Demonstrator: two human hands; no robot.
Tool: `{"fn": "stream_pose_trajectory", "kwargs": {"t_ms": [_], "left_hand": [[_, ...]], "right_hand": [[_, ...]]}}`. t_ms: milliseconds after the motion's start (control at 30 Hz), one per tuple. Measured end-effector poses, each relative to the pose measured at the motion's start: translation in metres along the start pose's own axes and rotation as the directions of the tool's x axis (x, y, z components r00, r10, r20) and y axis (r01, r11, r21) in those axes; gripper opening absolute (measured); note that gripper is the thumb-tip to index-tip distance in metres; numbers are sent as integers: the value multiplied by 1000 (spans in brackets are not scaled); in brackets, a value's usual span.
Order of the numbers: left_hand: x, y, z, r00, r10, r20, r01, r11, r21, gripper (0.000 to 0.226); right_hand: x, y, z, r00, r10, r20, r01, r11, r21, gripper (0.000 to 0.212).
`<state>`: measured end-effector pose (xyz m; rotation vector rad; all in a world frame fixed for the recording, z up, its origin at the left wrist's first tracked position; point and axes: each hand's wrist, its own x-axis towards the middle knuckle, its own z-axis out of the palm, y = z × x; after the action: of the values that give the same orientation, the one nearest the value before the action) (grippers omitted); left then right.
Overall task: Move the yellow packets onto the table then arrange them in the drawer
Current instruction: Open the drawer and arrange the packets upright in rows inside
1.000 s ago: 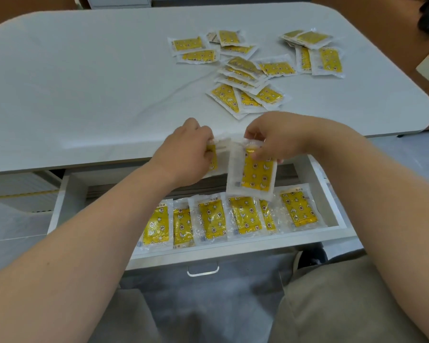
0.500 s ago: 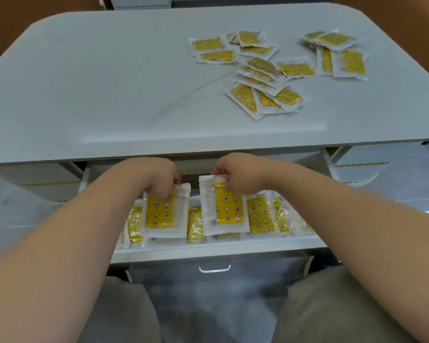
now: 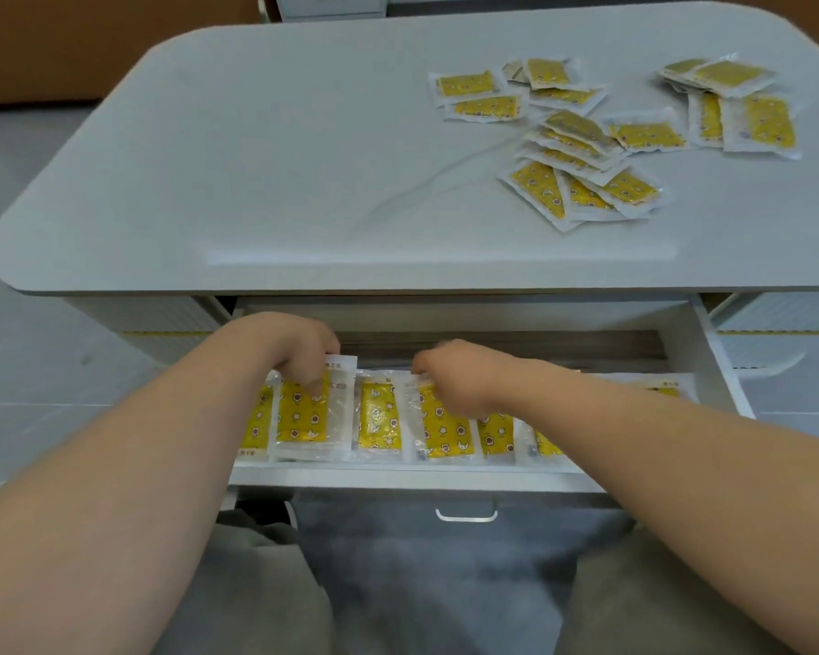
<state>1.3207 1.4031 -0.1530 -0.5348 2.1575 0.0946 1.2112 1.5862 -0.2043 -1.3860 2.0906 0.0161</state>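
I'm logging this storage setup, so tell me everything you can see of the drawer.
The drawer is white, looks like painted board, and stands pulled out from under the table. A small metal handle shows below its front edge. Inside, yellow packets lie in an overlapping row against the front wall. The left hand and right hand reach in, each gripping a packet.

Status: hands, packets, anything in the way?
Left hand grips a packet in the open drawer; right hand grips a second packet. Loose packets lie on the table. Nothing in the way.
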Motion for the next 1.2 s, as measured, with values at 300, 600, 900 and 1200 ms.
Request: {"fn": "stream_pose_trajectory", "kwargs": {"t_ms": [300,600,900,1200], "left_hand": [[12,-1,20,996,-39,-74,28,989,-144,54],[12,20,22,965,-194,-177,213,972,96,82],[-45,56,-29,924,101,-370,-227,921,-317,28],[-41,85,-31,614,75,-786,-482,824,-298,12]], "right_hand": [[3,-6,9,986,9,-168,-63,946,-317,58],[-18,-19,-24,966,9,-257,-65,975,-213,19],[-53,7,-91,722,187,-666,-196,979,62,21],[-48,123,-102,593,509,-623,-437,854,282,65]]}}
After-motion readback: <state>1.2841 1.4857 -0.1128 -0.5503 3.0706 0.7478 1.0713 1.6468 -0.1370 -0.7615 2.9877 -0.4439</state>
